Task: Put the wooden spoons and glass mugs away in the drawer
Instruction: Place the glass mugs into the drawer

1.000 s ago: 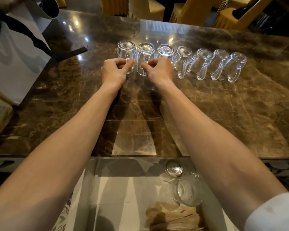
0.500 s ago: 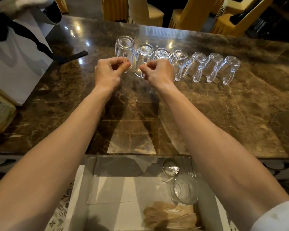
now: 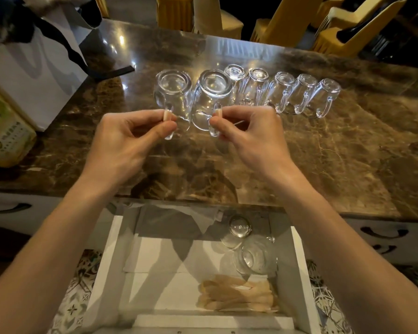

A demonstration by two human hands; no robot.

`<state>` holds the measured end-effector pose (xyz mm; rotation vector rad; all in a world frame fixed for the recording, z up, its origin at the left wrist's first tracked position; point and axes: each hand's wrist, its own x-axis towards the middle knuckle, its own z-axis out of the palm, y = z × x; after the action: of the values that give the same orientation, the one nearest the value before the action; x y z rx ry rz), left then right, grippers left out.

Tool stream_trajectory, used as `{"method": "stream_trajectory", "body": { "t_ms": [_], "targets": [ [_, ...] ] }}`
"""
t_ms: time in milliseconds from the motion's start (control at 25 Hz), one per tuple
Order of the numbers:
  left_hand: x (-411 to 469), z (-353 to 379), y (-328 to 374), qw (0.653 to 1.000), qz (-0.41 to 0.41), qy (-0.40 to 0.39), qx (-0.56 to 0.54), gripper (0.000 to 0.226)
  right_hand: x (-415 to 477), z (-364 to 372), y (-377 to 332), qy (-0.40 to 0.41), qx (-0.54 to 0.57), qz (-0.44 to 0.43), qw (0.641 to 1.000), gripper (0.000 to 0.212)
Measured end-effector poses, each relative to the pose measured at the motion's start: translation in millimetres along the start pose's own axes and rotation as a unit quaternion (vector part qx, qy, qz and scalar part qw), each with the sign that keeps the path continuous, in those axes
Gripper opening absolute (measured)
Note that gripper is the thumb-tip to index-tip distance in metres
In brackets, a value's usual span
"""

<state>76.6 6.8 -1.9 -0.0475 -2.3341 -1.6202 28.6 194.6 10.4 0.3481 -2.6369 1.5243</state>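
Left hand (image 3: pixel 128 143): thumb and forefinger pinched narrow on the handle of one glass mug (image 3: pixel 173 92), which hangs upside down beyond the fingertips, base up.
Right hand (image 3: pixel 249 138): the same narrow pinch on the handle of a second mug (image 3: pixel 211 95), also upside down, just past the fingers.
Gap between the two: the mug walls look touching or nearly so; I cannot tell which.
Risk, knock: carried this close, the two could clink and chip.
Risk, slip: smooth glass held only at the handle may swivel or slide out of the pinch.
Risk, landing: two mugs (image 3: pixel 253 256) already sit in the drawer (image 3: pixel 299 273) below the right wrist, beside the wooden spoons (image 3: pixel 237 296); setting down blind could strike them.
Look: clear, thick-based, small looped handles.
Still out: five mugs (image 3: pixel 282 92) in a row on the counter (image 3: pixel 348 153), beyond the right hand's fingers.
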Motion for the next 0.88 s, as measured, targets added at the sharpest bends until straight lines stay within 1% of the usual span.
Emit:
{"method": "stream_trajectory", "body": {
  "t_ms": [160,360,480,600,720,880],
  "targets": [
    [-32,-11,4,0.999,-0.019,-0.002,-0.027,0.023,-34,-5,-9,-0.006,0.021,-0.010,1.000,0.015],
    [-76,-23,4,0.997,-0.035,-0.023,-0.058,0.025,-80,-4,-9,-0.024,0.034,-0.023,0.999,0.012],
    [-102,-29,-4,0.995,-0.065,-0.027,-0.067,0.025,-108,2,-2,-0.040,0.017,-0.019,0.999,0.014],
    [-125,-31,-12,0.993,-0.092,-0.028,-0.064,0.025,-130,11,7,-0.068,0.015,-0.005,0.998,0.017],
    [-143,-31,-21,0.992,-0.110,-0.030,-0.060,0.027,-145,20,17,-0.070,0.018,-0.003,0.997,0.013],
    [-162,-32,-39,0.989,-0.131,-0.062,-0.035,0.028,-161,32,38,-0.077,-0.001,-0.020,0.997,0.011]
  ]
}}
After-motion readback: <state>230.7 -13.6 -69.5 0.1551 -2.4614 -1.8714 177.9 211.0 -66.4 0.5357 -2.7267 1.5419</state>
